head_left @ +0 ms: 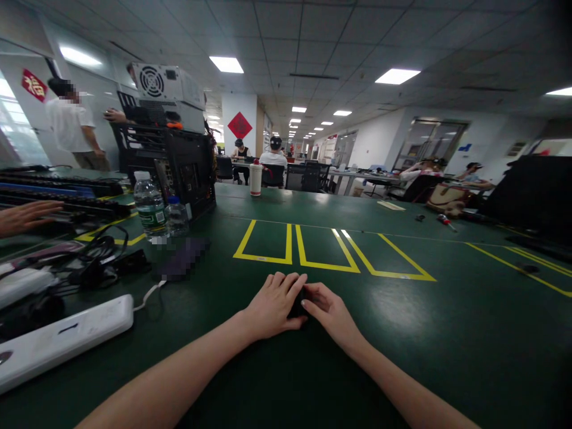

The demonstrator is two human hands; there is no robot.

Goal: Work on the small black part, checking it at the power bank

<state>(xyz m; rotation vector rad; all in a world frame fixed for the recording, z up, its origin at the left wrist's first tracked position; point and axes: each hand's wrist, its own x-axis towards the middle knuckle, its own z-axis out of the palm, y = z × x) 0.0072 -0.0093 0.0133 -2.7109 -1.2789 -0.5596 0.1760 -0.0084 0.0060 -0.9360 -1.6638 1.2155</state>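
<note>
Low over the green table (402,351), my left hand (273,305) and my right hand (330,313) meet around a small black object (298,306). Most of it is hidden by the fingers, so its kind does not show. Left fingers curve over its top, with the thumb along the near side. On its right side, the right thumb and fingers pinch it. Just beyond the hands, yellow tape (328,266) marks several open-ended frames on the tabletop.
Left are a white power strip (67,339), tangled cables, a water bottle (149,205), a smaller bottle (176,215) and a black computer case (179,161). Another person's hand (31,215) reaches in there. A white cup (255,179) stands behind; a screwdriver (445,221) lies right.
</note>
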